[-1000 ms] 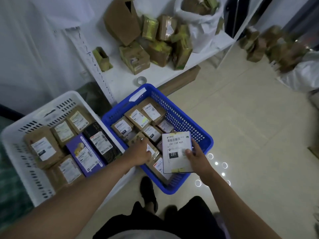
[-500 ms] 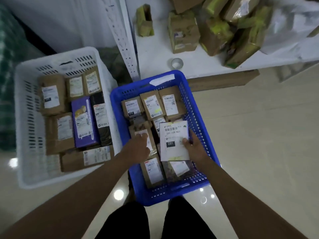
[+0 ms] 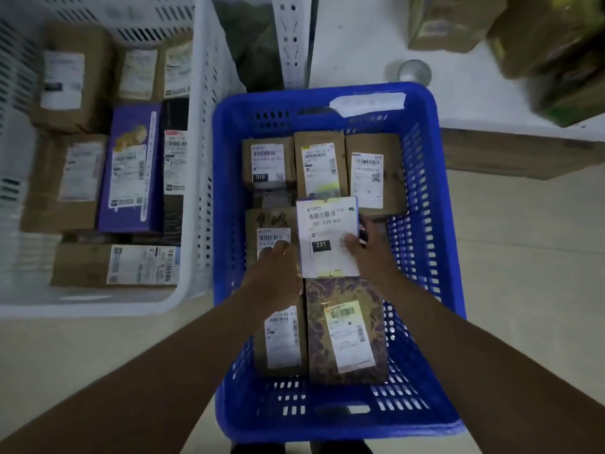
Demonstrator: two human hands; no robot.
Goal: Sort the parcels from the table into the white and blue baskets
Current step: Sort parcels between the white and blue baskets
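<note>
— How are the hands placed?

— The white-labelled parcel (image 3: 328, 238) is pinched at its right edge by the right hand (image 3: 366, 253), thumb on the label face, the other fingers hidden beneath. The left hand (image 3: 278, 270) is laid just beside it, fingertips pressed on a brown parcel (image 3: 270, 235); whether that parcel is gripped cannot be told. The hands are kept apart, with the held parcel between them.

— And where is the parcel itself?

— It is held inside the blue basket (image 3: 435, 224), over the middle row, between three brown boxes at the far end and a patterned packet (image 3: 347, 332) at the near end. It appears not yet to be let go.

— How can it be expected to handle?

— It is judged to be light and flat, since one edge pinch is enough to carry it. The glossy label may prove slippery. A hold by the two long edges would be steadier, and the gap below looks narrow, so the neighbour may need to be pushed aside.

— What lies further out?

— The white basket (image 3: 199, 158) is seen to the left, packed with brown boxes and a purple box (image 3: 131, 168). More parcels are left on the white table (image 3: 360, 54) beyond.
</note>
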